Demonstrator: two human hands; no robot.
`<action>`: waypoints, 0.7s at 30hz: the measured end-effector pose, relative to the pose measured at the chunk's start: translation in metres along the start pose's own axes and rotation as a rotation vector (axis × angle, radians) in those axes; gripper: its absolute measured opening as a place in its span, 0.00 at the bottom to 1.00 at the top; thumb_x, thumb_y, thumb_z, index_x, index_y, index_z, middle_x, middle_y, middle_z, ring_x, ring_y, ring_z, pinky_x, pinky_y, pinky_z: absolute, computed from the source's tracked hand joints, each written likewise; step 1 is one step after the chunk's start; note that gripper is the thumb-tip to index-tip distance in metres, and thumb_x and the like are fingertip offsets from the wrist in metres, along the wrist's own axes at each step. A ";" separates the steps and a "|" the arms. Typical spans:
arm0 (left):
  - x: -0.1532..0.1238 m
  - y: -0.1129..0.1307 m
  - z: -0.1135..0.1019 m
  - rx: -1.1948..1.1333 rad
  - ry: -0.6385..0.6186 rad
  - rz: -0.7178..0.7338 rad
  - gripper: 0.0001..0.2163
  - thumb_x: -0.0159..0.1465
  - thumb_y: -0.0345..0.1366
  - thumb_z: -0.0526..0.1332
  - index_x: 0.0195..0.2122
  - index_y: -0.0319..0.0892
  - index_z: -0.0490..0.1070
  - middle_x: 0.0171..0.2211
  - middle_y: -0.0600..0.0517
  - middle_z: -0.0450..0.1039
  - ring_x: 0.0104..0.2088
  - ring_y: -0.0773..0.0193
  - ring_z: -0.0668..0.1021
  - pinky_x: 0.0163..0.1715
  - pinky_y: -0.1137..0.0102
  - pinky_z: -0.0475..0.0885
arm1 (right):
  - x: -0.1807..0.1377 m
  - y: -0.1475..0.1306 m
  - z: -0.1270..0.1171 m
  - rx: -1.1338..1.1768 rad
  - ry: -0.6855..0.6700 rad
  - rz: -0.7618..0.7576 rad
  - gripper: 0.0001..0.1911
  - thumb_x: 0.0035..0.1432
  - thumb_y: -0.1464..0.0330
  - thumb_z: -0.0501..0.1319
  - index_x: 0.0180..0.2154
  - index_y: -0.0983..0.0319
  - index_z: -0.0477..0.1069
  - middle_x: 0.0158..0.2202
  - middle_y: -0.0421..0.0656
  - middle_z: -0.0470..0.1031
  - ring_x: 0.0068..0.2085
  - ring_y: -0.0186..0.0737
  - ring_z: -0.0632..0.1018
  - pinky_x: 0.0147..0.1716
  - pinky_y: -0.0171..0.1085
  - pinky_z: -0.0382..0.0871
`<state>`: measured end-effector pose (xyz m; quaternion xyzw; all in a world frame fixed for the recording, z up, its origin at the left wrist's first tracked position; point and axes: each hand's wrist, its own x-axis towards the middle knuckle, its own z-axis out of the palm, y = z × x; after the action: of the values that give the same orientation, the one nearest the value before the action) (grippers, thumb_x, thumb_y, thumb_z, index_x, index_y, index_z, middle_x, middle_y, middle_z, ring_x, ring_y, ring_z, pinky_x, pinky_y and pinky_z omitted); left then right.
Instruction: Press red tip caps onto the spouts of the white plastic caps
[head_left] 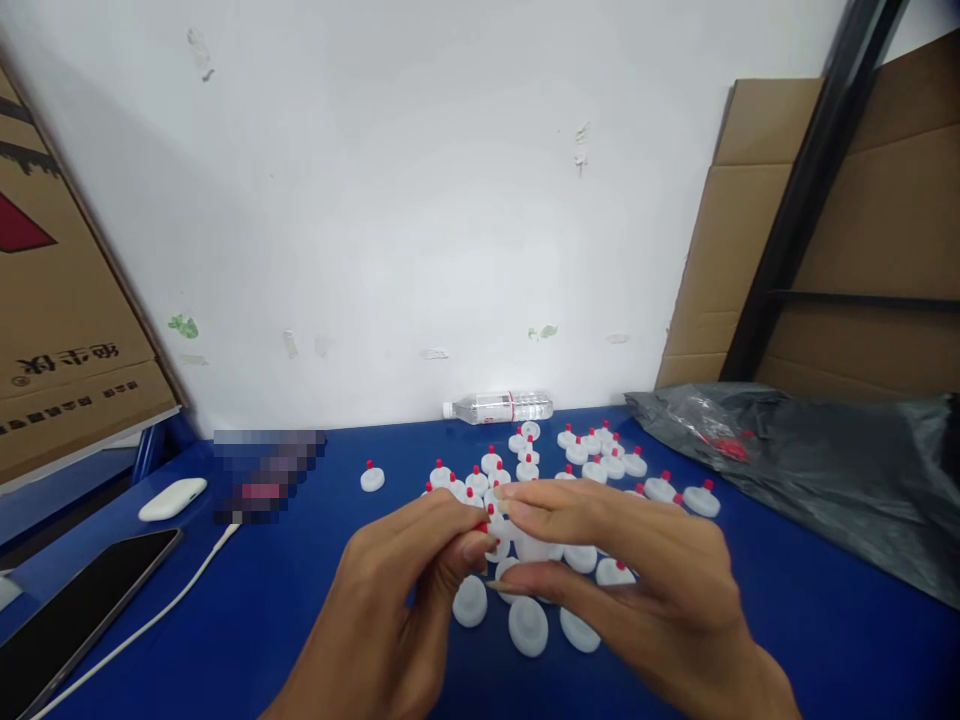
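Observation:
My left hand [405, 590] pinches a small red tip [484, 527] between thumb and forefinger. Facing it, my right hand [622, 570] curves its fingers and thumb around a white round cap [529, 547], which is partly hidden. The fingertips of both hands nearly meet. Around and behind them lie many white caps with red tips [592, 470] on the blue table. Close below my hands are white caps showing no red tip, one of them a round cap [528, 627] by my right thumb.
A clear plastic bottle [499, 407] lies against the wall. A grey plastic bag [810, 480] with a small clear bag of red pieces [712, 430] covers the right side. At left are a phone [82, 610], white cable [150, 630] and white case [172, 499]. Cardboard [75, 300] stands at left.

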<state>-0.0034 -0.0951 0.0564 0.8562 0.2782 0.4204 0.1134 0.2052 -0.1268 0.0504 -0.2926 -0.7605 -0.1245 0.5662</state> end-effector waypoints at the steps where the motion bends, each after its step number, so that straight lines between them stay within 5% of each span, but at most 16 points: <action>1: 0.000 0.000 -0.001 -0.008 -0.001 0.000 0.12 0.77 0.34 0.55 0.36 0.47 0.72 0.28 0.59 0.74 0.26 0.69 0.75 0.29 0.76 0.71 | 0.000 -0.001 0.001 0.005 0.005 -0.006 0.08 0.68 0.66 0.70 0.44 0.63 0.79 0.44 0.43 0.88 0.47 0.33 0.88 0.58 0.25 0.75; 12: 0.001 0.011 -0.013 -0.017 -0.105 -0.174 0.21 0.78 0.43 0.49 0.30 0.48 0.73 0.25 0.55 0.77 0.25 0.63 0.76 0.29 0.71 0.74 | -0.001 -0.006 0.011 0.082 0.018 0.029 0.11 0.65 0.68 0.73 0.49 0.57 0.81 0.45 0.41 0.88 0.44 0.41 0.89 0.50 0.34 0.84; 16: 0.001 0.003 -0.015 -0.013 -0.148 -0.148 0.18 0.78 0.41 0.52 0.33 0.47 0.76 0.29 0.56 0.80 0.29 0.65 0.79 0.32 0.73 0.74 | -0.002 -0.003 0.014 0.048 -0.042 -0.021 0.10 0.68 0.68 0.69 0.50 0.60 0.79 0.48 0.42 0.88 0.47 0.37 0.88 0.52 0.31 0.81; 21: -0.002 -0.013 -0.037 0.180 -0.029 -0.188 0.11 0.74 0.46 0.60 0.43 0.51 0.82 0.37 0.56 0.84 0.31 0.63 0.81 0.32 0.73 0.74 | -0.004 -0.002 0.006 -0.071 -0.223 0.116 0.21 0.70 0.55 0.67 0.58 0.57 0.75 0.50 0.40 0.87 0.48 0.38 0.87 0.51 0.34 0.81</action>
<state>-0.0384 -0.0874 0.0723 0.8391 0.3922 0.3687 0.0792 0.1999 -0.1258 0.0452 -0.3679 -0.7956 -0.0852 0.4738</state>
